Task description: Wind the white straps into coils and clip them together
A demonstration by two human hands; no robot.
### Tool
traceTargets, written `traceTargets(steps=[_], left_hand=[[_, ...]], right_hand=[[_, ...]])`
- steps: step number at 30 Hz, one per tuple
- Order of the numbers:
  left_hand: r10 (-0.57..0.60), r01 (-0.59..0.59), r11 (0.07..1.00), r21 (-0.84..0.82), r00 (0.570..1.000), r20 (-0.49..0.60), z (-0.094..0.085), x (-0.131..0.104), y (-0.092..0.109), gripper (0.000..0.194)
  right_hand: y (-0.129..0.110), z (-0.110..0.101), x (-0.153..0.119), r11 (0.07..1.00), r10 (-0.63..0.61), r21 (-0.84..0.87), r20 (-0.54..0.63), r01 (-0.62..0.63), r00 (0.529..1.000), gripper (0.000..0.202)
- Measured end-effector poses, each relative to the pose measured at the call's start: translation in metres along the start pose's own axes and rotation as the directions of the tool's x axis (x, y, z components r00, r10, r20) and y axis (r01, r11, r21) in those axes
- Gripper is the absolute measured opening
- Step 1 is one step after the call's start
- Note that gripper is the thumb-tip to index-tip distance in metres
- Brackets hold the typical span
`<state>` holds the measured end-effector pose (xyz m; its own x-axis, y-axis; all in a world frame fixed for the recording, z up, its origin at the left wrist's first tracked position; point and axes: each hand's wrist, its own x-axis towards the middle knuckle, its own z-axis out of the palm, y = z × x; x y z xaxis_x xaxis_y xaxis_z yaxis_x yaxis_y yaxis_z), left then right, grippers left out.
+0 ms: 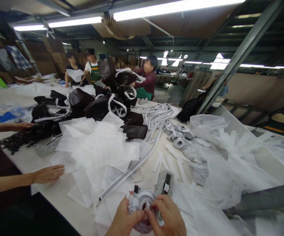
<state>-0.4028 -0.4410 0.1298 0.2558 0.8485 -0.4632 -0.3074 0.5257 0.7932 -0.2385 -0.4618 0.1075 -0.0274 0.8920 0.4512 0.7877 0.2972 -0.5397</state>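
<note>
At the bottom centre my left hand [123, 220] and my right hand [167, 216] together grip a coiled white strap bundle [142, 203] with a dark end piece. My fingers press into its middle. Just beyond it a grey metal tool [164, 183] lies on the white table [58, 193]. A long white strap [132, 167] runs diagonally from near my hands toward the far middle.
Several white fabric sheets [100, 147] are piled left of centre, dark bags [95, 105] behind them, crumpled clear plastic [220, 164] on the right. A co-worker's hands [47, 173] rest on the table at left. Three people work at the far end.
</note>
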Motion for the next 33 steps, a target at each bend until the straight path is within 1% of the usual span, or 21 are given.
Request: traceTargets(steps=[2,4,5,6,8,10,11,13,16,18,19,20,21,22,24,26,27,28,30,31,33], left_hand=[[0.009,-0.013,0.999,0.051,0.998,0.069,-0.002,0.0,-0.004,0.055],[0.019,-0.033,0.994,0.101,0.99,0.14,-0.006,0.002,-0.01,0.056],[0.016,-0.035,0.992,0.12,0.987,0.159,-0.007,0.004,-0.014,0.056],[0.009,-0.031,0.99,0.135,0.987,0.162,-0.009,0.005,-0.017,0.056],[-0.001,-0.018,0.987,0.157,0.992,0.123,-0.013,0.008,-0.022,0.06],[-0.011,-0.003,0.985,0.173,0.996,0.084,-0.016,0.007,-0.023,0.059],[-0.029,0.014,0.984,0.176,0.996,0.082,-0.016,0.005,-0.021,0.056],[-0.093,0.071,0.981,0.18,0.989,0.113,-0.017,0.0,-0.013,0.049],[-0.21,0.173,0.964,0.202,0.962,0.176,-0.014,-0.008,0.003,0.042],[-0.259,0.213,0.951,0.226,0.944,0.203,-0.011,-0.008,0.011,0.037],[-0.269,0.217,0.947,0.237,0.939,0.215,-0.009,-0.007,0.013,0.035],[-0.262,0.207,0.948,0.243,0.939,0.221,-0.008,-0.006,0.014,0.032],[-0.234,0.179,0.955,0.238,0.945,0.229,-0.008,-0.004,0.014,0.032],[-0.193,0.14,0.964,0.226,0.953,0.233,-0.008,-0.002,0.012,0.034],[-0.097,0.051,0.976,0.211,0.973,0.209,-0.01,0.0,0.006,0.039],[-0.025,-0.015,0.967,0.256,0.988,0.15,-0.012,-0.001,-0.002,0.043],[-0.005,-0.029,0.953,0.302,0.994,0.112,-0.013,-0.002,-0.005,0.044],[0.004,-0.029,0.934,0.357,0.997,0.071,-0.014,-0.004,-0.007,0.045],[0.0,-0.005,0.893,0.45,1.0,0.01,-0.013,-0.009,-0.008,0.047],[-0.011,0.008,0.878,0.479,1.0,0.004,-0.012,-0.011,-0.007,0.047],[-0.032,0.006,0.873,0.488,0.998,0.045,-0.01,-0.013,-0.004,0.043]], right_hand=[[0.003,0.003,-0.003,0.988,-0.072,-0.13,0.057,0.079,0.996,0.014],[0.007,0.007,-0.007,0.961,-0.148,-0.216,0.124,0.173,0.981,0.01],[0.009,0.008,-0.008,0.946,-0.177,-0.245,0.155,0.212,0.972,0.009],[0.011,0.009,-0.01,0.934,-0.2,-0.264,0.181,0.243,0.963,0.009],[0.012,0.009,-0.011,0.921,-0.228,-0.268,0.219,0.283,0.949,0.008],[0.01,0.007,-0.009,0.912,-0.292,-0.219,0.249,0.347,0.923,0.009],[0.009,0.005,-0.008,0.903,-0.34,-0.176,0.263,0.391,0.903,0.011],[0.005,-0.002,-0.005,0.875,-0.437,-0.084,0.286,0.476,0.853,0.014],[-0.003,-0.014,0.002,0.809,-0.557,0.02,0.341,0.587,0.757,0.018],[-0.007,-0.022,0.011,0.776,-0.593,0.068,0.42,0.627,0.687,0.016],[-0.008,-0.026,0.017,0.773,-0.588,0.086,0.467,0.629,0.66,0.015],[-0.009,-0.028,0.022,0.786,-0.566,0.096,0.512,0.611,0.647,0.014],[-0.009,-0.029,0.026,0.811,-0.53,0.101,0.545,0.576,0.65,0.014],[-0.008,-0.028,0.029,0.846,-0.482,0.102,0.566,0.523,0.669,0.015],[-0.005,-0.023,0.027,0.924,-0.344,0.065,0.567,0.376,0.748,0.017],[0.0,-0.013,0.015,0.961,-0.24,0.001,0.496,0.276,0.834,0.016],[0.002,-0.007,0.006,0.964,-0.219,-0.038,0.445,0.263,0.868,0.013],[0.005,-0.001,-0.004,0.96,-0.223,-0.07,0.4,0.272,0.889,0.009],[0.008,0.007,-0.02,0.942,-0.258,-0.12,0.339,0.313,0.905,0.004],[0.009,0.009,-0.025,0.933,-0.271,-0.144,0.322,0.33,0.907,0.004],[0.009,0.009,-0.029,0.921,-0.276,-0.185,0.313,0.343,0.909,0.005]])
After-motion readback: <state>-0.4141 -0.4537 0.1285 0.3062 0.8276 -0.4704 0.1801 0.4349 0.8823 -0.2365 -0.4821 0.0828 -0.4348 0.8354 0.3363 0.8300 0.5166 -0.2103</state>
